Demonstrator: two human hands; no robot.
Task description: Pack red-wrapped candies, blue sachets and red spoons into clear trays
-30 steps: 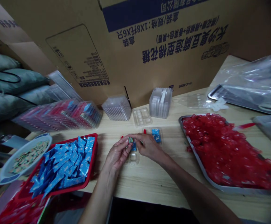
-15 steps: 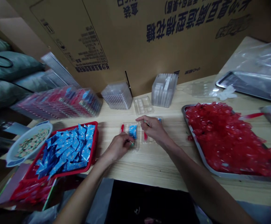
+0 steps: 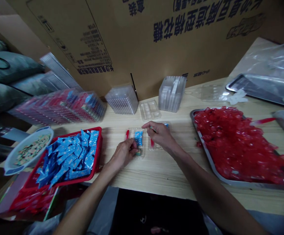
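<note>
My left hand (image 3: pixel 124 151) is over the left clear tray (image 3: pixel 143 151), fingers curled in at its lower part; what they hold, if anything, is hidden. That tray bears a red piece (image 3: pixel 127 134) and a blue packet (image 3: pixel 138 138), with a small greenish piece (image 3: pixel 138 152) beside my fingertips. My right hand (image 3: pixel 159 133) is closed in a pinch on a small green piece (image 3: pixel 152 129), its index finger pointing left. Beneath it lies a second clear tray (image 3: pixel 159 147) with a red piece (image 3: pixel 152 142) and a blue packet (image 3: pixel 166 125).
A red basket (image 3: pixel 99 153) of blue packets and a bowl (image 3: pixel 8 162) of small pieces stand left. Filled packs (image 3: pixel 58 106) and clear tray stacks (image 3: pixel 122 100) (image 3: pixel 171 94) line the back. A metal tray (image 3: pixel 213 168) of red pieces is at right.
My left hand has drawn back slightly up and left, showing more of the greenish piece in the left tray. My right hand has hardly moved. The view has shifted a little.
</note>
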